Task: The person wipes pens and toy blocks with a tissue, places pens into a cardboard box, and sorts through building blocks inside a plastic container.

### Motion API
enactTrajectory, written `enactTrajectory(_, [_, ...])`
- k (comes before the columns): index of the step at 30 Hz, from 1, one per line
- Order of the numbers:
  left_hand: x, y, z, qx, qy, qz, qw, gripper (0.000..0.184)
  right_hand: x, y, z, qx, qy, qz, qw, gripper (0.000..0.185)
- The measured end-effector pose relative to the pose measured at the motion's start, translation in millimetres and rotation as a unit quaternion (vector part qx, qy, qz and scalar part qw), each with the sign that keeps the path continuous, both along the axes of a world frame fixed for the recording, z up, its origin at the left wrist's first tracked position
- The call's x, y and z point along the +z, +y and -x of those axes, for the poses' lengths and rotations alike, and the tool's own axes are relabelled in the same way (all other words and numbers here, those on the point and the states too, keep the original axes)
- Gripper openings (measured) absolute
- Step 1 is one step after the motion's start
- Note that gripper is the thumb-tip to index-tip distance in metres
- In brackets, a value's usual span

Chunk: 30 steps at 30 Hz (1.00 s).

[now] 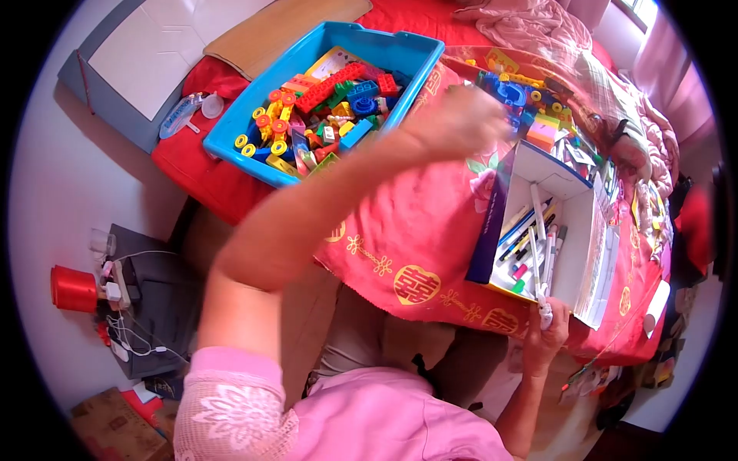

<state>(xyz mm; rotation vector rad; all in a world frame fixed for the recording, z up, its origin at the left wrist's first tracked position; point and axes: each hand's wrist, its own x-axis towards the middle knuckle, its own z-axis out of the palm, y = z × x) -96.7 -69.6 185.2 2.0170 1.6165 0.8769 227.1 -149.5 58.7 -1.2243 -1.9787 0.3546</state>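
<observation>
My left hand is smeared by motion above the bed, between the blue plastic tub and a pile of toys. Whether anything is in its fingers cannot be made out. At the near edge of an open cardboard box, my right hand is closed around a bunched white thing, its kind unclear. Inside that box lie several pens and markers and a long white strip. Plastic building blocks and yellow-wheeled toy pieces fill part of the tub.
A red patterned cloth covers the bed. Sticky-note-like coloured blocks and loose stationery lie beyond the box. To the left are a wooden board, a dark stand with cables and a red container.
</observation>
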Motion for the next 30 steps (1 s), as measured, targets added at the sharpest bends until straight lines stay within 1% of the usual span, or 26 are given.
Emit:
enactTrajectory(1, [0.9, -8.9, 31.4, 0.029, 0.043, -0.053, 0.997, 0.024, 2.4, -0.5, 1.5, -0.004, 0.002, 0.009, 1.0, 0.011])
enactTrajectory(2, [-0.4, -18.1, 62.5, 0.061, 0.078, -0.035, 0.994, 0.021, 4.2, 0.1, 3.2, -0.007, 0.003, 0.017, 1.0, 0.009])
enactTrajectory(4, [-16.3, -37.3, 108.8, 0.05, 0.159, 0.024, 0.986, 0.02, 4.2, 0.7, 4.0, -0.009, 0.0, 0.009, 1.0, 0.009])
enactTrajectory(6, [-48.6, -52.5, 138.0, -0.038, 0.207, 0.104, 0.972, 0.018, 3.2, 1.5, 5.6, -0.012, -0.002, 0.003, 1.0, 0.009])
enactTrajectory(8, [-53.9, -68.1, 126.2, -0.011, 0.306, 0.187, 0.934, 0.018, 2.4, 1.4, 6.8, -0.017, -0.005, 0.001, 1.0, 0.009])
enactTrajectory(9, [-70.4, -71.3, 127.9, 0.021, 0.366, 0.151, 0.918, 0.021, 2.6, 1.3, 6.8, -0.022, -0.009, 0.002, 1.0, 0.011])
enactTrajectory(10, [-75.8, -73.7, 125.1, 0.041, 0.371, 0.096, 0.923, 0.022, 2.8, 1.7, 7.0, -0.027, -0.012, 0.002, 1.0, 0.012])
enactTrajectory(12, [-86.2, -64.9, 132.3, 0.08, 0.413, 0.086, 0.903, 0.021, 3.3, 1.6, 9.0, -0.031, -0.017, 0.002, 0.999, 0.014])
enactTrajectory(15, [-72.2, -59.4, 144.8, 0.158, 0.431, 0.126, 0.879, 0.019, 4.7, 1.0, 6.8, -0.026, -0.028, 0.005, 0.999, 0.015])
enactTrajectory(16, [-67.7, -59.4, 152.2, 0.192, 0.418, 0.119, 0.88, 0.018, 4.0, 0.6, 5.7, -0.024, -0.028, 0.008, 0.999, 0.015])
enactTrajectory(18, [-57.5, -65.7, 175.4, 0.219, 0.379, 0.114, 0.892, 0.018, 3.0, 1.6, 4.4, -0.019, -0.033, 0.005, 0.999, 0.015])
enactTrajectory(20, [-44.5, -66.7, 198.4, 0.187, 0.334, 0.179, 0.906, 0.019, 1.5, 3.3, 4.5, -0.014, -0.041, -0.009, 0.999, 0.015])
enactTrajectory(21, [-38.1, -68.8, 202.9, 0.186, 0.213, 0.191, 0.94, 0.018, 1.3, 3.3, 5.0, -0.016, -0.038, -0.009, 0.999, 0.015])
enactTrajectory(22, [-28.7, -69.5, 203.6, 0.226, 0.138, 0.236, 0.935, 0.015, 1.8, 3.2, 6.1, -0.019, -0.035, -0.009, 0.999, 0.014])
enactTrajectory(24, [-25.1, -65.5, 207.9, 0.219, -0.04, 0.206, 0.953, 0.014, 1.8, 4.1, 8.5, -0.022, -0.031, -0.009, 0.999, 0.014])
enactTrajectory(27, [-37.8, -41.8, 195.8, 0.224, -0.04, 0.139, 0.964, 0.021, 2.1, 2.9, 8.4, -0.027, -0.034, -0.005, 0.999, 0.014])
enactTrajectory(30, [-40.5, -15.6, 174.3, 0.162, 0.128, 0.229, 0.951, 0.02, 3.0, 3.4, 8.5, -0.032, -0.033, 0.004, 0.999, 0.014])
